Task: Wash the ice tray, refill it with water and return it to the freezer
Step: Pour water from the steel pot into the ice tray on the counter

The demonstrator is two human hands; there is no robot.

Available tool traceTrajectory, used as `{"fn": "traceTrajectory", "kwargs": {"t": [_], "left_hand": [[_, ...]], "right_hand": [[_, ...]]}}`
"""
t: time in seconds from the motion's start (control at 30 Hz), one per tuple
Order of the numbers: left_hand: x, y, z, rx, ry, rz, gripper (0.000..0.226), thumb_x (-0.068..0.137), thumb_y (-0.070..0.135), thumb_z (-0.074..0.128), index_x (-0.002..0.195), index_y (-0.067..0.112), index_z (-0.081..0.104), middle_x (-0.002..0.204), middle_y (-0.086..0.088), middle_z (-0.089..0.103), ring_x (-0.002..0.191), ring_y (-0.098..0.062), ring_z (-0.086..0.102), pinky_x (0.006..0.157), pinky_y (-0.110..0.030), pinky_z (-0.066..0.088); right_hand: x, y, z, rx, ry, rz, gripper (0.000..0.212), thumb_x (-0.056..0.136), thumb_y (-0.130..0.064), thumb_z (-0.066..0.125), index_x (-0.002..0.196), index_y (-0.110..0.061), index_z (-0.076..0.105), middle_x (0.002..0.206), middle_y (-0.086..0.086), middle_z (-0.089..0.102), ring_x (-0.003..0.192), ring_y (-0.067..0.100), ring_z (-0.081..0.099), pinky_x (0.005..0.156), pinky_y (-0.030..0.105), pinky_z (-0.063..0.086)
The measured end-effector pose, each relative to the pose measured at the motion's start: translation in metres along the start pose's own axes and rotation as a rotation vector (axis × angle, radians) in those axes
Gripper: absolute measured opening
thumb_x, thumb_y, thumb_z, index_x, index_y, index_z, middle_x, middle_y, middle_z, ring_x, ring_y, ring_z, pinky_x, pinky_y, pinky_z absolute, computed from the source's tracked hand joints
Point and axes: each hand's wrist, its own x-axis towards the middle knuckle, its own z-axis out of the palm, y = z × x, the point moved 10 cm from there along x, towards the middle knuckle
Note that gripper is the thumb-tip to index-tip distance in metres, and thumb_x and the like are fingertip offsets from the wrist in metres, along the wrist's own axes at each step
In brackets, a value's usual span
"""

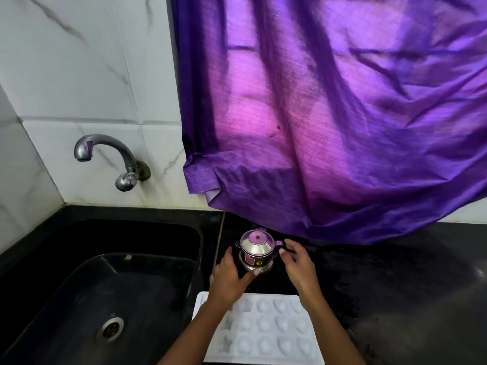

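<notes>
A white ice tray (266,330) with shaped cells lies flat on the black counter, right of the sink and close to me. Beyond it stands a small steel kettle (256,250) with a domed lid. My left hand (229,275) reaches over the tray's left end, fingers apart, thumb touching the kettle's base on its left side. My right hand (297,264) is spread just right of the kettle, fingertips at its handle. Neither hand clearly grips anything.
A black sink (100,293) with a steel drain (110,328) fills the lower left. A steel tap (110,159) juts from the white tiled wall above it. A purple curtain (329,114) hangs down to the black counter (395,285) behind the kettle.
</notes>
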Motion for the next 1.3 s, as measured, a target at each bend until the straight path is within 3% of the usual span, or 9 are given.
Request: {"fn": "traceTrajectory", "kwargs": {"t": [0.17,0.33,0.47,0.63,0.8,0.93,1.03,1.2,1.3], "left_hand": [[0.007,0.013,0.005,-0.228,-0.003,0.093,0.089,0.076,0.039,0.075,0.144,0.011,0.026,0.141,-0.002,0.046,0.13,-0.019,0.044,0.105,-0.039,0.038],[0.012,0.011,0.007,-0.37,0.037,0.079,0.073,0.077,0.025,0.076,0.136,0.011,0.035,0.131,0.0,0.052,0.121,-0.015,0.05,0.099,-0.027,0.042],[0.013,0.009,0.004,-0.389,0.096,0.075,0.063,0.08,0.023,0.072,0.131,0.011,0.037,0.125,0.002,0.051,0.115,-0.014,0.052,0.088,-0.022,0.039],[0.013,0.01,0.004,-0.413,0.126,0.082,0.06,0.081,0.017,0.071,0.13,0.008,0.038,0.123,0.001,0.051,0.115,-0.019,0.053,0.094,-0.033,0.045],[0.008,0.023,-0.004,-0.472,0.14,0.132,0.055,0.081,0.018,0.071,0.124,0.018,0.038,0.112,0.018,0.051,0.096,0.006,0.055,0.075,-0.002,0.042],[-0.002,0.043,-0.01,-0.509,0.098,0.18,0.054,0.081,0.023,0.071,0.124,0.021,0.04,0.109,0.025,0.05,0.094,0.002,0.058,0.073,-0.005,0.045],[-0.015,0.057,-0.006,-0.528,0.044,0.209,0.048,0.082,0.022,0.07,0.117,0.029,0.039,0.109,0.022,0.052,0.095,-0.009,0.062,0.072,-0.009,0.046],[-0.049,0.071,0.012,-0.556,-0.06,0.251,0.05,0.08,0.023,0.072,0.115,0.031,0.037,0.106,0.027,0.05,0.092,0.0,0.059,0.07,-0.005,0.046],[-0.065,0.075,0.025,-0.579,-0.14,0.252,0.049,0.08,0.026,0.072,0.113,0.036,0.037,0.106,0.025,0.052,0.093,0.002,0.059,0.07,-0.004,0.046]], "right_hand": [[0.01,0.022,0.016,0.213,-0.052,0.1,0.039,0.094,-0.016,0.052,0.132,-0.014,0.047,0.124,-0.001,0.054,0.112,0.012,0.051,0.102,0.03,0.04],[0.017,0.037,0.025,0.281,-0.086,0.095,0.028,0.096,-0.022,0.049,0.124,-0.022,0.052,0.125,-0.001,0.056,0.117,0.014,0.052,0.106,0.038,0.04],[0.024,0.039,0.027,0.31,-0.062,0.068,0.015,0.096,-0.017,0.047,0.102,-0.027,0.056,0.112,0.0,0.061,0.104,0.014,0.057,0.093,0.033,0.048],[0.027,0.037,0.021,0.323,0.002,0.062,0.016,0.095,-0.011,0.048,0.092,-0.024,0.056,0.104,0.005,0.061,0.093,0.012,0.058,0.079,0.026,0.048],[0.023,0.014,0.006,0.302,0.014,-0.044,0.019,0.095,-0.012,0.048,0.09,-0.03,0.055,0.095,-0.004,0.061,0.086,0.007,0.058,0.076,0.024,0.049],[0.007,-0.006,-0.013,0.336,0.03,-0.164,0.014,0.096,-0.015,0.046,0.095,-0.027,0.053,0.094,-0.006,0.06,0.08,-0.002,0.056,0.075,0.015,0.046],[-0.014,-0.01,-0.024,0.412,0.051,-0.216,0.008,0.095,-0.024,0.045,0.095,-0.027,0.052,0.092,-0.008,0.056,0.08,-0.003,0.053,0.076,0.013,0.043],[-0.045,-0.001,-0.051,0.418,0.168,-0.196,0.025,0.08,-0.05,0.051,0.08,-0.026,0.046,0.077,-0.009,0.05,0.066,-0.002,0.049,0.061,0.014,0.045],[-0.062,0.004,-0.064,0.463,0.23,-0.155,0.026,0.079,-0.051,0.056,0.07,-0.031,0.043,0.065,-0.014,0.048,0.058,-0.003,0.046,0.054,0.013,0.044]]}}
